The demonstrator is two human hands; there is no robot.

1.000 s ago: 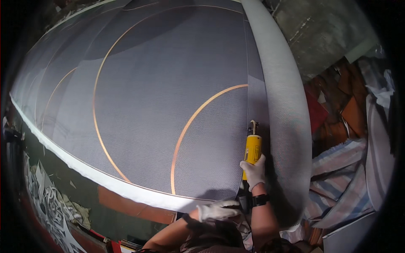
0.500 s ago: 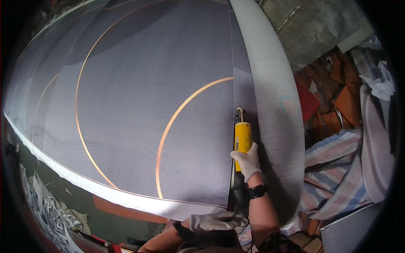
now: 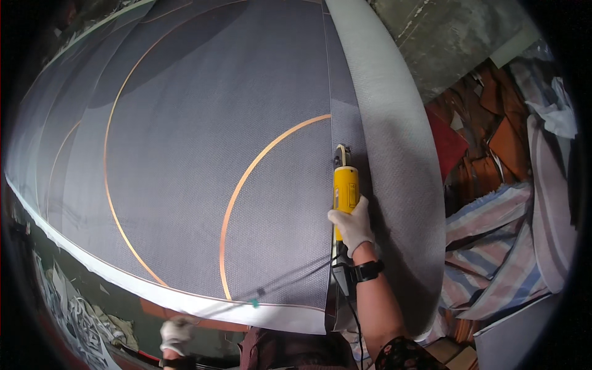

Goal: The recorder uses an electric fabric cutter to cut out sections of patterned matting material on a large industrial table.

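My right hand [image 3: 354, 226], in a white work glove, is wrapped round the yellow body of a handheld electric cutter [image 3: 346, 187]. The cutter's metal head sits at the seam line of a large dark grey carpet sheet [image 3: 166, 166] with orange curved lines, next to a folded-back strip. From its rear a black cord [image 3: 356, 320] hangs down beside my forearm. My left hand [image 3: 177, 333], also gloved, is off the carpet's near edge at the lower left; motion blurs its fingers. A blurred dark line with a small teal spot [image 3: 254, 303] stretches from the cutter toward that hand.
The pale rolled-back carpet underside [image 3: 401, 179] lies right of the cutter. Farther right are a striped woven sheet [image 3: 493, 246] and brown-orange scraps [image 3: 478, 148]. White offcuts [image 3: 80, 320] pile on the floor at the lower left. A grey concrete surface [image 3: 456, 43] stands at the far right.
The right hand and cutter have moved slightly away from me and left along the seam. The left hand has swung from beside the right forearm to the lower left, and a blurred line has appeared.
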